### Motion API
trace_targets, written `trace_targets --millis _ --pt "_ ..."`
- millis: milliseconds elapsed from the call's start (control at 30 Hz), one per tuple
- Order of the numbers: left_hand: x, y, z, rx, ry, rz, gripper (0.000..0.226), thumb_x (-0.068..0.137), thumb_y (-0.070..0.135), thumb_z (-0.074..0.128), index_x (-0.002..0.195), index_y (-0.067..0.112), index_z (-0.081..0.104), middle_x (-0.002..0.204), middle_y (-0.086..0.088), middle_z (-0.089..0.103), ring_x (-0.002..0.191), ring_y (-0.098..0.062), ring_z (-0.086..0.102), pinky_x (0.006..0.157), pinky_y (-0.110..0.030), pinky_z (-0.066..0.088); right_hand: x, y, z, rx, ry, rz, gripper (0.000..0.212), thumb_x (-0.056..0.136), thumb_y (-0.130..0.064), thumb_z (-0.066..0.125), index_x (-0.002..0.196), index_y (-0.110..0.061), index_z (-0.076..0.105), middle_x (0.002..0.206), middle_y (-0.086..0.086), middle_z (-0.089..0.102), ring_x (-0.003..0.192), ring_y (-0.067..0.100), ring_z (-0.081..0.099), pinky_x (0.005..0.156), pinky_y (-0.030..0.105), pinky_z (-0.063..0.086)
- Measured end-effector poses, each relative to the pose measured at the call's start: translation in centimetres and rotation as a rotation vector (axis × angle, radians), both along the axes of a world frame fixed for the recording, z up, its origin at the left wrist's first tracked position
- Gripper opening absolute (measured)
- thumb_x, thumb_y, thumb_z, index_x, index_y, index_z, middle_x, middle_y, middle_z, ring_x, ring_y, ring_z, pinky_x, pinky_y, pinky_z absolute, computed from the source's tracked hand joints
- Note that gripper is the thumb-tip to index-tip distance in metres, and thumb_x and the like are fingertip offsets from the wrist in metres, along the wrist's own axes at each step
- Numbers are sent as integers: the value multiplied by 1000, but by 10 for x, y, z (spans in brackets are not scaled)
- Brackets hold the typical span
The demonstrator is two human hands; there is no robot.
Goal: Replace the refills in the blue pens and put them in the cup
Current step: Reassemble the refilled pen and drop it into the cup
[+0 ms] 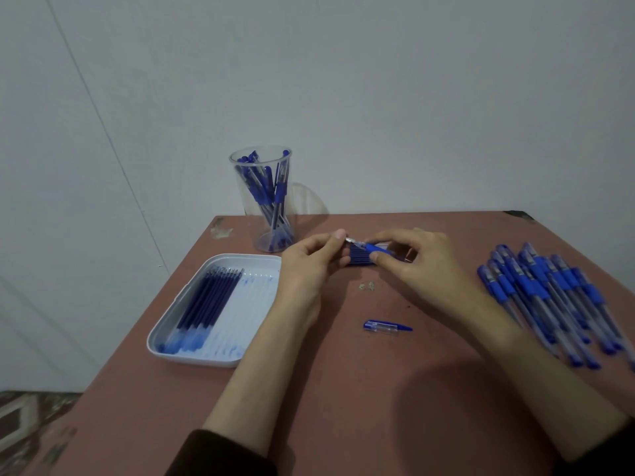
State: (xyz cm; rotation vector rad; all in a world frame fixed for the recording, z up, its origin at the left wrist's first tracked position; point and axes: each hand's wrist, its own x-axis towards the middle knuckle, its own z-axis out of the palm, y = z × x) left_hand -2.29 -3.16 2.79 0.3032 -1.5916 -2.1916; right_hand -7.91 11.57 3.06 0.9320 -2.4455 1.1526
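My right hand (409, 259) grips a blue pen (372, 248) by its blue grip, tip pointing left. My left hand (311, 259) pinches the pen's metal tip (351, 240) between thumb and fingers. Beneath the hands lies a row of dark blue refills (359, 260) on the table, partly hidden. A clear cup (263, 201) with several blue pens stands behind, to the left. A pen cap (386, 327) lies on the table in front of the hands. A heap of blue pens (549, 297) lies at the right.
A white tray (165, 333) at the left holds several dark blue refills (206, 304) and ink smears. Small scraps (367, 286) lie near the hands. The table's left edge runs diagonally past the tray; a wall stands right behind the table.
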Motion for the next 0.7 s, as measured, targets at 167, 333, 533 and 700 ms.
trace_targets --millis 167,333,533,700 --pt "1 4 0 -82 13 -15 14 91 12 60 84 4 68 73 -5 65 66 -6 62 66 -16 53 0 -1 0 -50 -55 14 15 83 -25 68 94 -32 73 72 -10 67 68 4 57 64 15 40" --pt "5 5 2 -82 44 -7 14 84 9 69 97 9 66 74 2 71 68 -4 67 63 -16 53 3 -4 1 -162 -168 78 14 84 -21 68 93 -30 74 69 0 65 61 8 52 57 10 37" --pt "5 3 4 -11 96 -42 33 83 2 66 113 12 59 89 -5 75 85 -17 70 80 -27 56 7 -8 3 -287 -368 166 15 89 -16 63 95 -24 74 60 -1 58 52 5 49 51 18 41" --pt "5 4 4 20 109 -54 35 82 9 68 116 12 58 81 1 74 80 -8 69 77 -20 54 11 -10 5 -344 -528 222 15 92 -18 59 90 -23 74 60 -1 57 51 12 43 47 26 31"
